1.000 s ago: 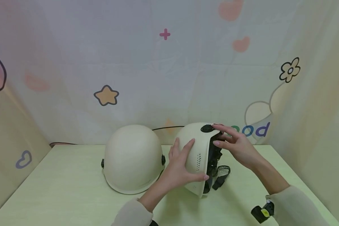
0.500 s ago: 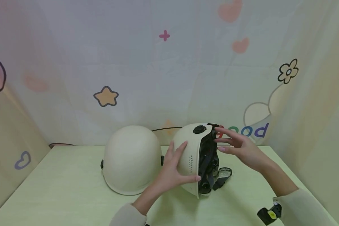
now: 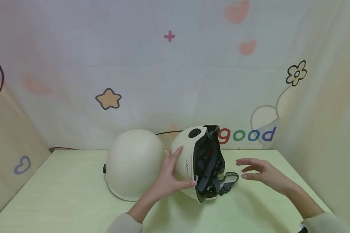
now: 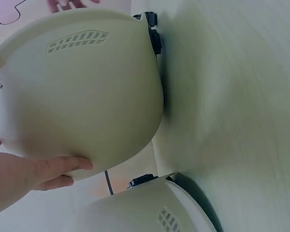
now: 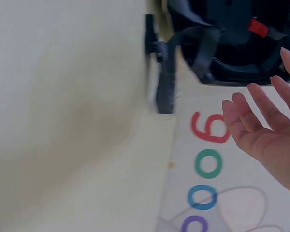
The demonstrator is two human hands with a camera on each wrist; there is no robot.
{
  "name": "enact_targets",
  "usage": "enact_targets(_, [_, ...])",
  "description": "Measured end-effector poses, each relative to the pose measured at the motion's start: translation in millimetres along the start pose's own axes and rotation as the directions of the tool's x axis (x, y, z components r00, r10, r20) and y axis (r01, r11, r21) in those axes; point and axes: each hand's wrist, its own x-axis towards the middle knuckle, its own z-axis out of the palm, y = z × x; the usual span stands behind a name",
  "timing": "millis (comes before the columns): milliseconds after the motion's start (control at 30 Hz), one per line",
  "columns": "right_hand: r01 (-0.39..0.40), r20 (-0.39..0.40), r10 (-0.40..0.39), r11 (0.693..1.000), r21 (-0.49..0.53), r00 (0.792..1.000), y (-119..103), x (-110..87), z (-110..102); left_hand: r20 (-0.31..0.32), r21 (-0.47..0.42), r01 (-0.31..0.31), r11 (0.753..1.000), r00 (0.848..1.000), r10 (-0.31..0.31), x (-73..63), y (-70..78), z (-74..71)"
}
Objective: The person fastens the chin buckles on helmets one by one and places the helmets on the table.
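Observation:
A white helmet [image 3: 189,147] lies tipped on its side on the table, its black lining [image 3: 205,155] facing right. My left hand [image 3: 169,176] grips it, fingers spread over the shell and thumb at the rim. The left wrist view shows the same hand [image 4: 29,176] against the smooth shell [image 4: 87,92]. A black chin strap [image 3: 228,184] trails from the helmet onto the table. To the right, apart from the helmet, my right hand [image 3: 268,174] hovers with loosely bent fingers, holding nothing. In the right wrist view that hand [image 5: 275,140] appears near the dark lining.
A second white helmet [image 3: 135,165] sits dome up at left, close beside the gripped one. Both rest on a pale green table [image 3: 70,194]. Behind hangs a printed curtain [image 3: 151,81], and a thin dark cable [image 3: 169,132] runs along the back.
My right hand has left the helmet's upper edge and moved down and right. The left hand has shifted left with the helmet, which has turned so more of its lining shows.

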Motion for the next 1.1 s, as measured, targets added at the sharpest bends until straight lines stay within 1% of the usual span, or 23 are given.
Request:
enact_targets(200, [-0.059,0.09,0.058,0.998,0.012,0.994,28.5,1.8,14.0,-0.01,-0.048,0.017,0.999,1.0,-0.017,-2.5,-6.9,-3.0])
enact_targets(367, [-0.061,0.139,0.061,0.998,-0.001,0.988,46.0,6.2,26.2,-0.014,-0.076,0.009,0.997,1.0,-0.01,-2.9,-11.8,-4.8])
enact_targets(500, [-0.048,0.158,0.049,0.999,-0.014,0.986,54.8,9.1,34.1,-0.005,-0.088,0.005,0.996,1.0,-0.006,-2.1,-13.9,-6.2])
enact_targets(667, [-0.029,0.169,0.032,0.999,-0.019,0.985,58.4,10.3,38.6,0.007,-0.123,0.018,0.992,1.0,-0.018,-1.6,-17.2,-7.0])
enact_targets(833, [0.052,0.171,-0.047,0.998,-0.022,0.984,61.4,8.6,37.4,-0.002,-0.163,0.026,0.986,1.0,-0.027,-0.6,-21.4,-6.9])
enact_targets(867, [0.056,0.17,-0.052,0.998,-0.021,0.984,62.1,7.9,36.6,-0.002,-0.165,0.026,0.986,1.0,-0.027,-0.5,-21.9,-6.9])
enact_targets(933, [0.028,0.166,-0.027,1.0,-0.002,0.986,62.3,6.1,34.7,-0.005,-0.16,0.025,0.987,1.0,-0.026,-0.6,-22.3,-7.2])
enact_targets(1000, [-0.033,0.161,0.027,0.999,0.032,0.987,61.5,3.7,32.0,-0.006,-0.154,0.025,0.988,1.0,-0.026,-0.8,-22.4,-7.6])
enact_targets(1100, [-0.111,0.165,0.097,0.991,0.076,0.981,60.0,0.6,27.4,0.001,-0.163,0.03,0.986,1.0,-0.03,-1.4,-22.6,-8.2])
